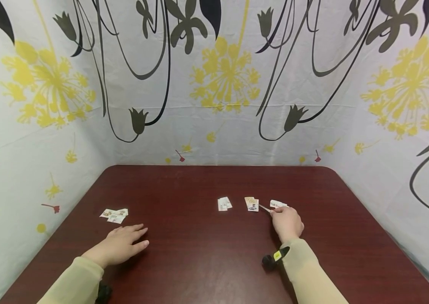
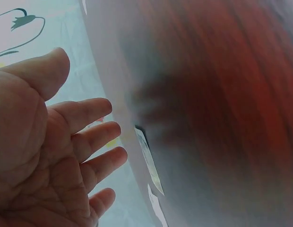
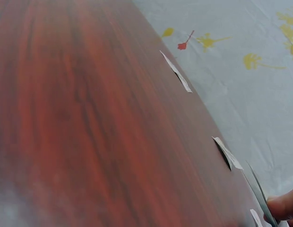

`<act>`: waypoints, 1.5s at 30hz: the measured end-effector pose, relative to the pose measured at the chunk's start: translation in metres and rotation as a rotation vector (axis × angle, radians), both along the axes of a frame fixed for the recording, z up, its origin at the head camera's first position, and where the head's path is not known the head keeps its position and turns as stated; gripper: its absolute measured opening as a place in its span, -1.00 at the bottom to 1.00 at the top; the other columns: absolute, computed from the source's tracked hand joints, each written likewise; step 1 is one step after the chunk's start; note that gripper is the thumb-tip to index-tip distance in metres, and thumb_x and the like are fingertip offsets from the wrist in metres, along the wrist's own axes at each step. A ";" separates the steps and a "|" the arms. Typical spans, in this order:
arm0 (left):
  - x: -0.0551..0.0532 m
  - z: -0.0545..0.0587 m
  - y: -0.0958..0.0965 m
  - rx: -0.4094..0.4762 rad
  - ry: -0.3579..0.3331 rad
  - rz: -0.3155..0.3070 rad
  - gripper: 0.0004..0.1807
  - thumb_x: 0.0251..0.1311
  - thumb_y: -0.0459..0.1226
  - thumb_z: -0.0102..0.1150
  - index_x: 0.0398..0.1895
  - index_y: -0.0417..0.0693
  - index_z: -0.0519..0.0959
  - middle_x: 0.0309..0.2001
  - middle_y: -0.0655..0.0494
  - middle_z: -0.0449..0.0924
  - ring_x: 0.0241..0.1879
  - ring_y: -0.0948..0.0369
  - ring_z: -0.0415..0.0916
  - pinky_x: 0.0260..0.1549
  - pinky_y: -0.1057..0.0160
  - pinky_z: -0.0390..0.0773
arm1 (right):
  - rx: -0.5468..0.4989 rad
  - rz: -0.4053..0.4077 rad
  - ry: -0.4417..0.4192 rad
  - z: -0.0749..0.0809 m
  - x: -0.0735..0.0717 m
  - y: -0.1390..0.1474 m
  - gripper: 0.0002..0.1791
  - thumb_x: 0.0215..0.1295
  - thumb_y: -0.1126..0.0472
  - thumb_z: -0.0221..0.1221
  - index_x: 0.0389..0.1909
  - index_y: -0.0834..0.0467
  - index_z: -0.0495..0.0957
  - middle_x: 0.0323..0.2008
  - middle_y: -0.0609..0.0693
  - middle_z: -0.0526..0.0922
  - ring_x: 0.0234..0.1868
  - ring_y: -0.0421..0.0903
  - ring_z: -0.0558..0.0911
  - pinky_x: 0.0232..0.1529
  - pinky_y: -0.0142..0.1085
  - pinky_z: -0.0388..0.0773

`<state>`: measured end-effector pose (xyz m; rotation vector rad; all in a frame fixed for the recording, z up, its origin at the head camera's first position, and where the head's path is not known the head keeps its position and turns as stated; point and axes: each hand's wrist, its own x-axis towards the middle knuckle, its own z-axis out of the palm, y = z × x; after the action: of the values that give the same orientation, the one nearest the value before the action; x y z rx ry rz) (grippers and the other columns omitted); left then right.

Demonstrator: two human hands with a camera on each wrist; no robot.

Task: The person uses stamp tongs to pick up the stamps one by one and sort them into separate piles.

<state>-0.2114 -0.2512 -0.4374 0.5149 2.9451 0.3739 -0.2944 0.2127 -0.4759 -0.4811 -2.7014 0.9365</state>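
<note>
My right hand (image 1: 287, 223) pinches a thin paper card (image 1: 264, 208), seen almost edge-on. In the right wrist view, the same card (image 3: 260, 191) stands tilted from the thumb. Just left of it lies a small group of printed cards (image 1: 252, 205), and beyond my fingers is another group (image 1: 277, 204), partly hidden by the hand. My left hand (image 1: 119, 247) is spread palm down with nothing in its grasp. Nearest to it is a loose group of overlapping picture cards (image 1: 115, 215), just past its fingertips. Loosely extended fingers show on the left hand (image 2: 56, 151) in the left wrist view.
A further group of whitish cards (image 1: 224, 204) lies near the middle of the dark red wooden table (image 1: 184, 253). Patterned cloth (image 1: 214, 139) hangs behind the table and along both sides. Each wrist wears a small black camera, the right one (image 1: 269, 262) in plain sight.
</note>
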 end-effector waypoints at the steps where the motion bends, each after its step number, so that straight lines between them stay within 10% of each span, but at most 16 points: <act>1: 0.000 0.000 -0.001 -0.002 -0.001 0.001 -0.38 0.34 0.06 0.03 0.26 -0.21 0.46 0.30 -0.18 0.35 0.31 -0.17 0.24 0.18 -0.35 0.11 | 0.006 -0.003 0.000 0.001 0.001 0.000 -0.74 0.24 0.08 0.16 -0.20 0.12 0.72 -0.09 0.21 0.65 -0.09 0.26 0.58 -0.16 0.14 0.36; 25: 0.005 -0.005 -0.030 -0.034 -0.041 0.022 -0.37 0.29 0.07 0.09 0.21 -0.24 0.50 0.26 -0.26 0.37 0.27 -0.23 0.27 0.18 -0.32 0.16 | -0.030 0.040 0.094 0.001 0.017 0.000 -0.74 0.27 0.08 0.17 -0.22 0.16 0.70 -0.08 0.19 0.60 0.00 0.22 0.52 0.00 0.19 0.28; 45: 0.003 -0.006 0.000 0.036 -0.095 -0.017 -0.29 0.29 0.06 0.10 0.29 -0.31 0.38 0.34 -0.27 0.27 0.30 -0.31 0.18 0.18 -0.33 0.16 | -0.044 0.069 0.117 -0.001 0.017 -0.002 -0.74 0.25 0.08 0.19 -0.21 0.16 0.70 0.00 0.20 0.60 0.08 0.19 0.50 0.04 0.16 0.26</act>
<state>-0.2081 -0.2511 -0.4434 0.5109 2.8462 0.4379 -0.2779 0.2110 -0.4773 -0.3330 -2.6120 1.0106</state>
